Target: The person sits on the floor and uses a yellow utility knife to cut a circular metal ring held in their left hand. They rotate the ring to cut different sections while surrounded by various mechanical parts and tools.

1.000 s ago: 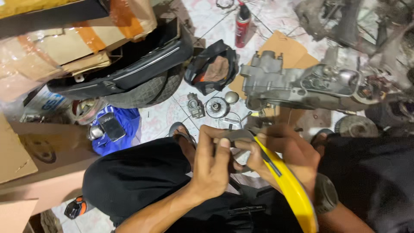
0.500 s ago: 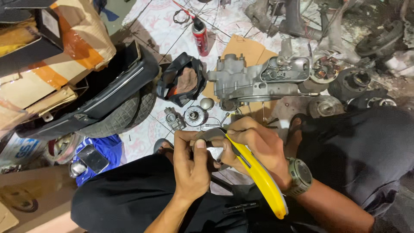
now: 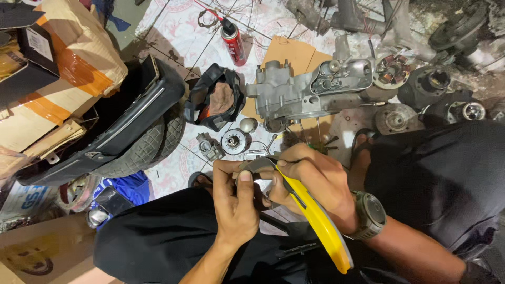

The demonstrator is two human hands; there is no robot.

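Observation:
My left hand (image 3: 235,202) pinches a small curved grey part (image 3: 256,165) between thumb and fingers, above my black-trousered lap. My right hand (image 3: 310,181), with a dark watch on its wrist, grips a yellow-handled utility knife (image 3: 315,218). The knife's tip rests against the grey part. The two hands touch each other over my knees. The blade itself is mostly hidden by my fingers.
On the tiled floor ahead lie a grey engine casing (image 3: 310,92) on cardboard, a red spray can (image 3: 234,44), a black plastic cover (image 3: 215,102), small round metal parts (image 3: 234,141) and a tyre with a black seat (image 3: 126,131). Taped cardboard boxes (image 3: 58,79) stand at the left.
The view has shifted, so the floor parts sit lower and to the right in the picture. My hands stay together on the grey part and the knife.

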